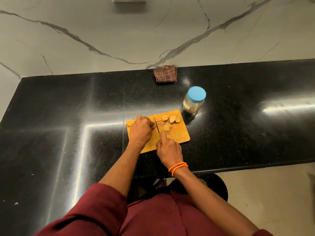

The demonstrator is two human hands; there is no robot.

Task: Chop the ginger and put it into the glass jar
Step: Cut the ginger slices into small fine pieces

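- Nearest the camera, maroon sleeves and a maroon shirt front fill the bottom of the view, with both bare forearms reaching forward over the counter edge.
- The ginger still to be cut lies under the left hand on the left half of the board; only a sliver of it shows at the fingertips, which are curled down and pressed on it.
- The right hand is closed around the green handle of a small knife, forefinger stretched along the top; the blade points away from the person and stands just beside the left fingertips.
- Cut ginger slices lie flat and loose on the board to the right of the blade, some overlapping.
- All of this rests on an orange cutting board, set slightly askew near the front edge of the black counter.
- Two orange bands circle the right wrist.
- The glass jar stands upright on the counter just beyond the board's far right corner, its blue lid on; a little yellowish content shows at the bottom.
- A folded brown checked cloth lies farther back against the veined marble wall.
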